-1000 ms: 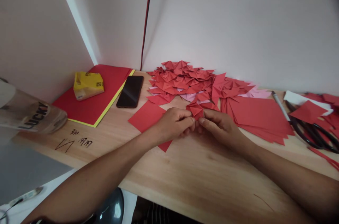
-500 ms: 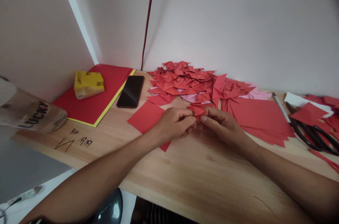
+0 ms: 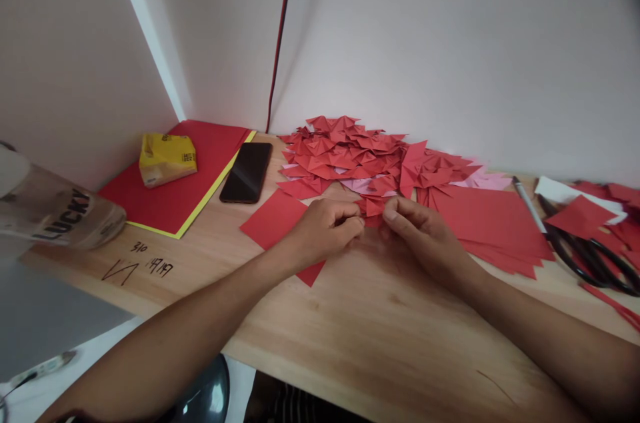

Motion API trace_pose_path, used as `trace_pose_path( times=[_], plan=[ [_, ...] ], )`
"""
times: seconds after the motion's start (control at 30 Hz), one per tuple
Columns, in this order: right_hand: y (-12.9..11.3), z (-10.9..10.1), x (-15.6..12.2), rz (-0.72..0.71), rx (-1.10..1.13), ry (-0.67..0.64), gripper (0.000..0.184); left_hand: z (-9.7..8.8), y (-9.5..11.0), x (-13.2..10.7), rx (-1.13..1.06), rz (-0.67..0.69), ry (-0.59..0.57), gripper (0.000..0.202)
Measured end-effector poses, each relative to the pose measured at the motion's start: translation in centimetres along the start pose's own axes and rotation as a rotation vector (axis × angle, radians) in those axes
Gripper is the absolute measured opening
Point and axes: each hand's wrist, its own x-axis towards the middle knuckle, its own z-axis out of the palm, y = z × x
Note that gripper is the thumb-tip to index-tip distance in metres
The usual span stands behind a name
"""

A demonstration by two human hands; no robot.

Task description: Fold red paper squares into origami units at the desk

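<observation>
Left hand (image 3: pixel 327 230): fingers curled in, thumb near forefinger; whether they pinch the folded red piece (image 3: pixel 371 205) I cannot tell.
Right hand (image 3: pixel 425 230): thumb and forefinger drawn together at the piece's right side; contact blurred from here, so I cannot confirm a pinch.
Piece, location: between the hands, towards the back edge of the bench (image 3: pixel 400 343); creases too small for me to read. A loose hold would, I judge, let folds spring open.
Heap of folded papers (image 3: pixel 345 153): along the back edge; same red, so I could lose the piece's outline against it.
Loose red sheet (image 3: pixel 273 220): runs under the left forearm (image 3: pixel 190 330), which could drag or crease it; middle hidden, so one sheet or two, unknown.
Stack of red sheets (image 3: pixel 495 216): beside the right hand; a wrist knock might fan it.
Scissors (image 3: pixel 595 256): bench's right end; blades obscured.
Bottle (image 3: pixel 75 213): bench's left end, cut off by my view.
</observation>
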Motion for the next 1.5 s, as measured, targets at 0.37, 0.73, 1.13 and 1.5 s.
trace_pose_path(
  times=[0.37, 0.73, 1.13, 1.5],
  plan=[
    [-0.5, 0.5, -0.2, -0.103, -0.158, 0.133, 0.019, 0.0, 0.0, 0.1, 0.041, -0.032, 0.061, 0.024],
    [-0.5, 0.9, 0.0, -0.088, -0.159, 0.131, 0.015, 0.1, 0.3, 0.0, 0.181, 0.026, 0.054, 0.026],
    [-0.1, 0.8, -0.5, -0.150, -0.203, 0.023, 0.007, 0.1, -0.3, 0.1, 0.037, -0.050, -0.019, 0.022],
    [0.5, 0.3, 0.0, -0.059, -0.132, -0.016, 0.013, 0.3, 0.2, -0.3, 0.215, 0.121, 0.040, 0.024]
  ],
)
